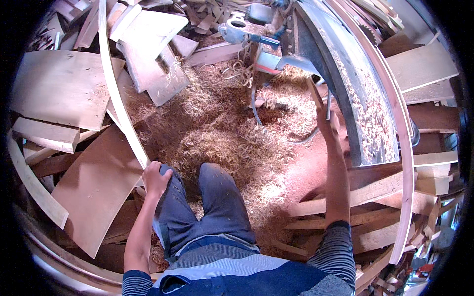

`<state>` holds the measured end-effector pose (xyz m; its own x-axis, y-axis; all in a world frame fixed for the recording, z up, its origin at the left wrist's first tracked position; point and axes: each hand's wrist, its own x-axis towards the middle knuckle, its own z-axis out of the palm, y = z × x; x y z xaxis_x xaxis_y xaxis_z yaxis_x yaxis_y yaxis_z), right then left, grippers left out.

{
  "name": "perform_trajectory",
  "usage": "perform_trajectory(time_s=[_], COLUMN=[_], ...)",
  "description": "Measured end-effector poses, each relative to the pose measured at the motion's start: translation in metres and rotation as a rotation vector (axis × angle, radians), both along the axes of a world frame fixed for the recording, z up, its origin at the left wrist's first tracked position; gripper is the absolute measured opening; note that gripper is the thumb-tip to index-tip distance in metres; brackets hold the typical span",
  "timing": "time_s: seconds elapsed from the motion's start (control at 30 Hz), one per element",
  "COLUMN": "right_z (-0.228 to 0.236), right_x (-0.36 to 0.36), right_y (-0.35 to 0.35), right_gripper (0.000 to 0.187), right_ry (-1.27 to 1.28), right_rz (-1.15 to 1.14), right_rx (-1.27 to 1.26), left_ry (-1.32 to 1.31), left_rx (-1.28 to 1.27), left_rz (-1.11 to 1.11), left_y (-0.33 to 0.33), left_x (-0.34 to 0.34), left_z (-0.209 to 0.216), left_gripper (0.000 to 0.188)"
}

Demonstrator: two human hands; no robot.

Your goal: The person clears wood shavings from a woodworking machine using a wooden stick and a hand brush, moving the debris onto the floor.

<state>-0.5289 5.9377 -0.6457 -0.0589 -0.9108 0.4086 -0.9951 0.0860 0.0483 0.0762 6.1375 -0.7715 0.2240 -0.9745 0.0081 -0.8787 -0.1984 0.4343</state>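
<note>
My left hand (157, 178) is closed around the near end of a long, pale, slightly curved wooden strip (117, 89), close to my left knee. From there the strip runs up and away past the top of the view. My right arm is stretched forward beside a machine with a long grey metal table (363, 98). Beneath the table's edge, my right hand (329, 123) is closed on a narrow brown wooden stick (315, 92), which points toward the machine's underside. A thin pale rod (329, 104) stands right by those fingers.
Wood shavings (212, 133) cover the floor and lie on the machine table. Blue machine parts (242, 32) sit at the far middle. Boards (64, 89) and offcuts are heaped at left. Another long strip (406, 172) lies along the table's right side, above stacked planks (365, 192).
</note>
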Motion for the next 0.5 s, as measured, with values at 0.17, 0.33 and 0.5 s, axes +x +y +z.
perform_trajectory(time_s=[0.17, 0.33, 0.5], right_z=[-0.051, -0.035, 0.008], right_x=[-0.014, -0.036, -0.040], right_y=[-0.056, 0.079, 0.204], right_gripper=[0.027, 0.027, 0.025], right_ry=[-0.038, 0.024, 0.003], right_rz=[0.001, 0.320, 0.052], right_rx=[0.008, 0.020, 0.155], left_ry=[0.006, 0.042, 0.037], left_rx=[-0.024, -0.030, -0.030], left_rz=[0.014, 0.001, -0.028], left_y=[0.001, 0.001, -0.010], left_x=[-0.003, -0.003, -0.012], left_z=[-0.005, -0.016, -0.014], left_gripper=[0.043, 0.043, 0.042])
